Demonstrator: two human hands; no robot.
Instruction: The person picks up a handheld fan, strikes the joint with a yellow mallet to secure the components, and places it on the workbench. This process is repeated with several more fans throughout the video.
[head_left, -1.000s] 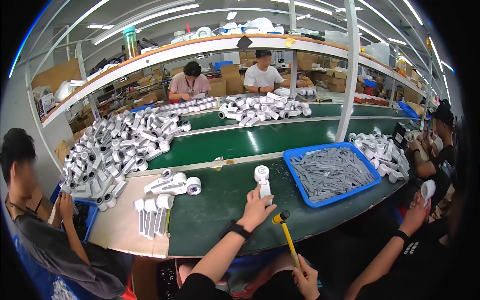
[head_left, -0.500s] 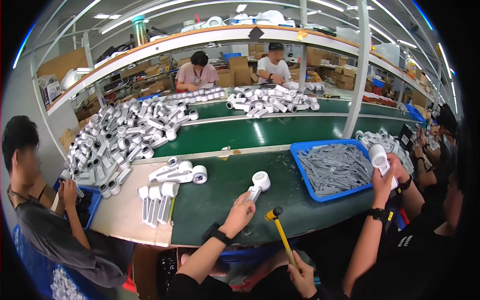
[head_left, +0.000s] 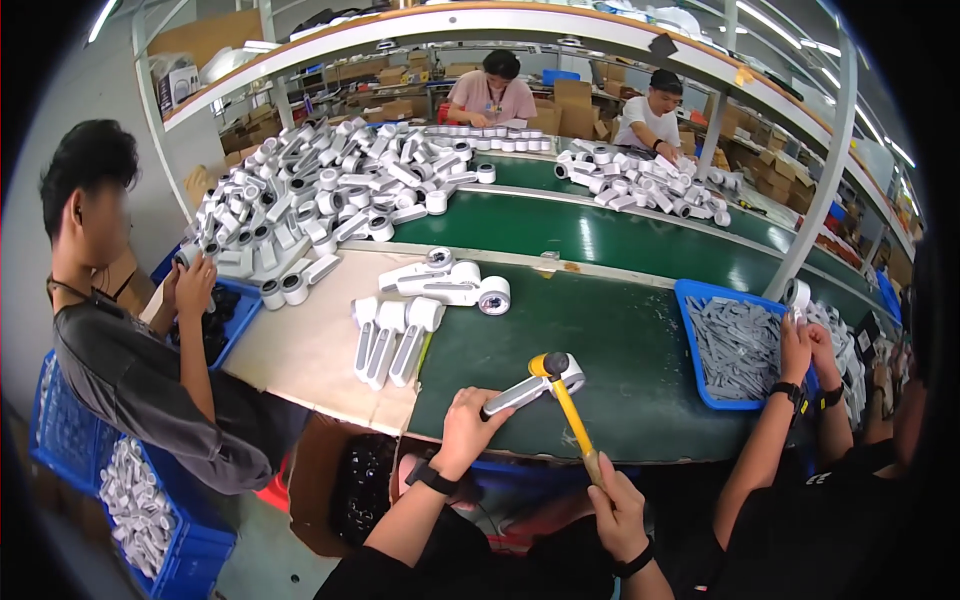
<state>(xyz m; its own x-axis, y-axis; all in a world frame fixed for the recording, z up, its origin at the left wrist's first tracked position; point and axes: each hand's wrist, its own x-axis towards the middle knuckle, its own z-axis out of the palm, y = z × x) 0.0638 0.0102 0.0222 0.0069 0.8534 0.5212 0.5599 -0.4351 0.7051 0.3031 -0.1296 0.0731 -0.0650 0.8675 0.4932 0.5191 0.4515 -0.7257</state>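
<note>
My left hand (head_left: 470, 432) grips the handle end of a white handheld fan (head_left: 518, 396), which lies over the green bench (head_left: 610, 345). A long grey strip on its handle faces up. My right hand (head_left: 621, 508) is wrapped around the grip of a hammer (head_left: 575, 425) with a yellow shaft and a black and yellow head. That head is over the fan's round end and partly hides it; whether they touch I cannot tell. Left of my left hand, several similar fans (head_left: 383, 352) lie side by side, with a few more (head_left: 440, 282) behind them.
A cardboard sheet (head_left: 300, 350) covers the bench's left part, below a large fan heap (head_left: 320, 190). At right stands a blue tray (head_left: 735, 404) of grey strips, near a metal post (head_left: 815, 190). Co-workers are at left (head_left: 130, 350), right (head_left: 800, 400) and across the belt.
The view has shifted left. The fan has turned so its grey handle strip shows instead of its round grille. The hammer has come up and over the fan's round end.
</note>
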